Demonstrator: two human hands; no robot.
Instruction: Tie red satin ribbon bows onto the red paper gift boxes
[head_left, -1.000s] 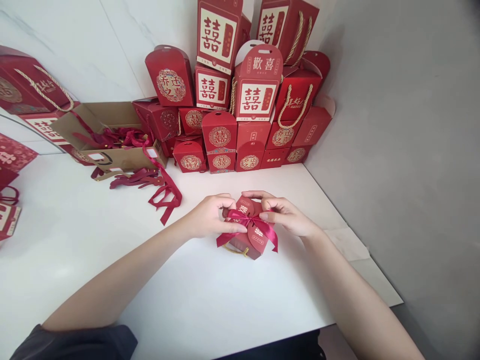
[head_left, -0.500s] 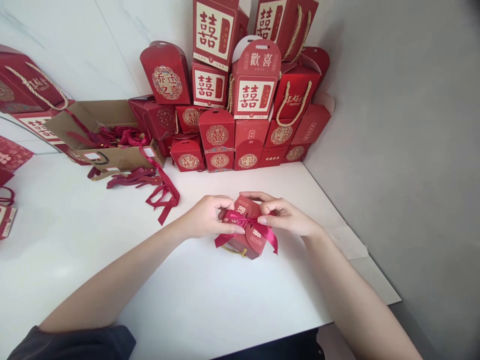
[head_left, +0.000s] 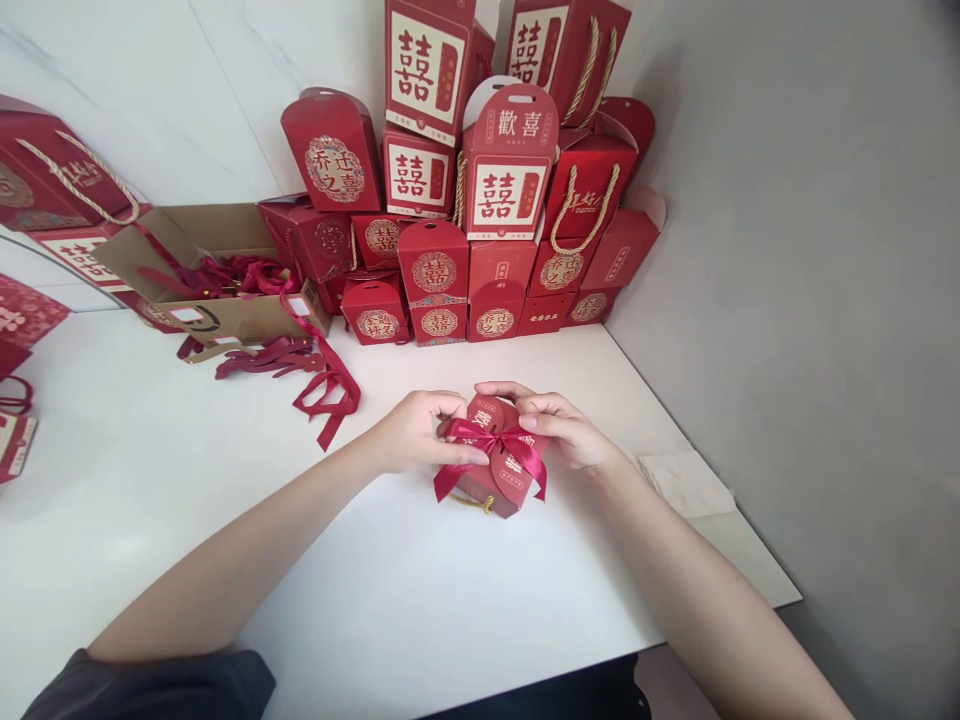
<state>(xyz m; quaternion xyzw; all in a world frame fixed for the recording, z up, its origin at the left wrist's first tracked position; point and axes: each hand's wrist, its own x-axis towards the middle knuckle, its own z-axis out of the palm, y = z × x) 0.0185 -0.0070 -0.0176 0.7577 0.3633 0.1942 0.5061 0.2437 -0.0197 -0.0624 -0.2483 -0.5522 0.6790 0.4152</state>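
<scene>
Both our left hand [head_left: 416,432] and right hand [head_left: 562,425] pinch the ribbon bow [head_left: 491,445] on the small red box [head_left: 495,480]. Behind, a carton [head_left: 510,160] reads 歡喜 and 囍.

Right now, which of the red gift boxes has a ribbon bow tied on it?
The small red box between the left hand and right hand, alone at mid-table. The stacked boxes in the corner show no bow.

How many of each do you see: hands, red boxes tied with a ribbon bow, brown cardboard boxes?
Hands: 2 (left hand, right hand)
Red box with ribbon bow: 1
Brown cardboard box: 1
Total: 4
</scene>
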